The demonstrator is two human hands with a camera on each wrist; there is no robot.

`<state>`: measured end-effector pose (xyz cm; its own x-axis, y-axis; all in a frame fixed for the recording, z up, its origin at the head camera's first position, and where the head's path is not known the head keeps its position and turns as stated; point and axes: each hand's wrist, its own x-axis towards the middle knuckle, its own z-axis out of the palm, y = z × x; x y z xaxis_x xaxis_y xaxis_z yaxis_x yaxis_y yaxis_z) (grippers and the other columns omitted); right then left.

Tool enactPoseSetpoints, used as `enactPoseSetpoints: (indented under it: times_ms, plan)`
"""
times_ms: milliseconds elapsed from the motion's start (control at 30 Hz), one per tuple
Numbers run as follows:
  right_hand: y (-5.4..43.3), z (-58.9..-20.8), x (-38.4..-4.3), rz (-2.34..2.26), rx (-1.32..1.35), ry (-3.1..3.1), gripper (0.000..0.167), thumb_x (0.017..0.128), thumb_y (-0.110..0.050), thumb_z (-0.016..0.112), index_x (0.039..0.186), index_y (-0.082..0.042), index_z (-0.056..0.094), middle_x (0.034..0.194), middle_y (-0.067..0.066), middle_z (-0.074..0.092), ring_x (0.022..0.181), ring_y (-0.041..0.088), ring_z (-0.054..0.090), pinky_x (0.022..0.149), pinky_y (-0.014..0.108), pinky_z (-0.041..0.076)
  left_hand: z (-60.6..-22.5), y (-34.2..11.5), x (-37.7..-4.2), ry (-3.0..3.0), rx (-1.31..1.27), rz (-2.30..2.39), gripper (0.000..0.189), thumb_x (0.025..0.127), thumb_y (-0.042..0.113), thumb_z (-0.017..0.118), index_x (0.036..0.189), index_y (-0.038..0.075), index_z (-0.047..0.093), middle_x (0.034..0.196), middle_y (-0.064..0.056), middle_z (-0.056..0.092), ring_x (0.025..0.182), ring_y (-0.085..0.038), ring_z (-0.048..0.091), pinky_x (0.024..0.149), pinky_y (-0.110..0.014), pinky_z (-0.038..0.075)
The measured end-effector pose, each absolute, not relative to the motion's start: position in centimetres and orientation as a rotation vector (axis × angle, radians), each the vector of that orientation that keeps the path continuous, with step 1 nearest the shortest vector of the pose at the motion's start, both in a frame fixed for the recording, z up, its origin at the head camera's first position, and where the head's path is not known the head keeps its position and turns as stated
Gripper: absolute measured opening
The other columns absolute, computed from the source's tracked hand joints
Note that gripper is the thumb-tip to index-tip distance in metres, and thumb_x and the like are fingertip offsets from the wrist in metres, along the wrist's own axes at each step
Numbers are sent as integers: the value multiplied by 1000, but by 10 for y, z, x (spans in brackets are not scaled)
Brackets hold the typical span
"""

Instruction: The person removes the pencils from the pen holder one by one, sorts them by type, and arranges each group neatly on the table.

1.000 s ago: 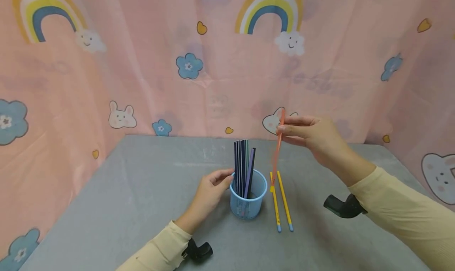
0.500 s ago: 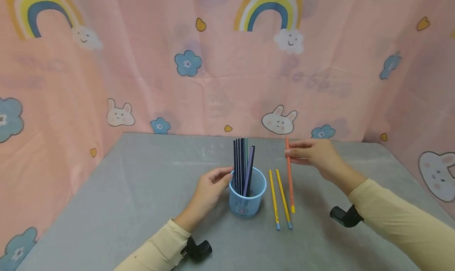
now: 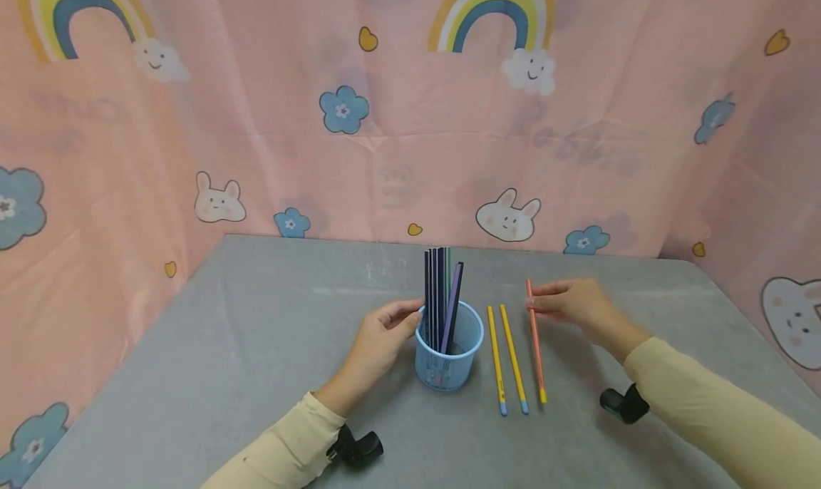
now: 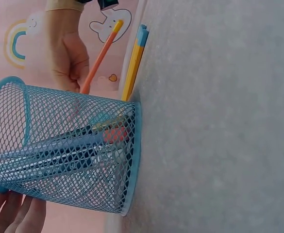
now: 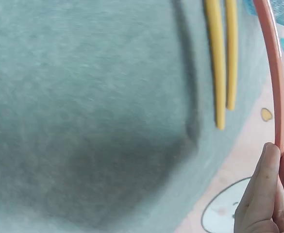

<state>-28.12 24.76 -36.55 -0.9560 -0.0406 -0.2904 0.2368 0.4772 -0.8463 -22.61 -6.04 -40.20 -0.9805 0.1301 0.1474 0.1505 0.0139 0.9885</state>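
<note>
While the left hand (image 3: 377, 339) pinches the blue mesh pencil cup (image 3: 445, 372) on the gray table (image 3: 231, 346), the right hand (image 3: 580, 309) pinches an orange pencil (image 3: 536, 346) above the table, beside two yellow pencils (image 3: 497, 361), before a pink rainbow curtain (image 3: 423, 118)

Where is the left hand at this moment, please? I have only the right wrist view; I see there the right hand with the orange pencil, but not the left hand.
Observer: In the head view, the left hand holds the blue mesh cup at its rim.

Operator: Thank you. What does stand inside this cup?

Observer: Several slim dark sticks and a purple stick, all rising above the rim.

Operator: And which colour has the far end of the orange pencil? My picture cuts it off.

Observer: The far end of the orange pencil is yellow; the head view and left wrist view both show it.
</note>
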Motion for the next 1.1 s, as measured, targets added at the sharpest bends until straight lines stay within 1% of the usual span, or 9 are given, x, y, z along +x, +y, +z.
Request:
enactPoseSetpoints:
  times_ms: [100,200,333,433,533,600,733,967,1100]
  plan:
    - [247,-371,-281,-1420,201,2456,54,90,-21,75,131,10,58,92,-1,74,74,5,70,74,27,62,-402,-60,-225,-2236,-319,-2159,28,98,4,59,122,-9,64,125,-24,66,116,-31,65,94,-28,57]
    - [246,-376,-281,-1410,231,2435,51,90,-18,75,129,11,59,88,-1,72,72,6,69,70,25,61,-401,-60,-225,-2235,-310,-2164,28,98,4,59,122,-8,65,125,-23,67,116,-31,65,95,-28,57]
    - [244,-381,-281,-1436,254,2412,46,91,-13,72,127,13,59,82,-1,72,70,7,70,68,25,61,-401,-60,-226,-2223,-308,-2185,28,97,4,60,122,-8,65,126,-23,67,117,-30,64,95,-27,56]
    - [242,-384,-282,-1407,266,2436,45,91,-13,73,126,12,60,86,2,73,71,8,70,68,25,61,-402,-60,-227,-2219,-309,-2192,28,97,3,60,122,-8,65,126,-23,66,116,-29,65,94,-26,56]
    - [240,-388,-283,-1369,267,2463,45,91,-14,73,126,11,61,94,8,75,72,9,70,69,26,61,-403,-60,-226,-2225,-309,-2181,28,97,4,60,122,-9,65,125,-24,67,115,-29,65,93,-26,57]
    - [239,-390,-284,-1363,278,2469,43,91,-13,73,125,11,61,97,11,75,73,9,70,69,26,61,-403,-60,-226,-2226,-307,-2179,28,97,4,60,122,-9,65,125,-24,67,114,-29,66,92,-26,57]
    - [237,-393,-286,-1351,299,2470,40,93,-10,70,125,12,62,96,11,74,71,8,69,68,25,61,-403,-61,-226,-2227,-298,-2182,28,97,4,60,122,-8,65,125,-23,67,115,-29,65,93,-27,57]
    - [231,-396,-290,-1294,349,2482,38,90,-9,72,122,10,63,98,14,72,69,7,67,67,25,61,-403,-60,-227,-2212,-301,-2195,27,97,4,60,121,-8,65,125,-23,67,116,-29,65,95,-26,56]
    - [229,-397,-290,-1282,349,2491,37,89,-8,74,120,10,64,94,11,72,67,7,66,65,24,60,-403,-60,-228,-2212,-304,-2196,27,97,3,60,121,-8,66,125,-22,67,116,-29,65,94,-24,56]
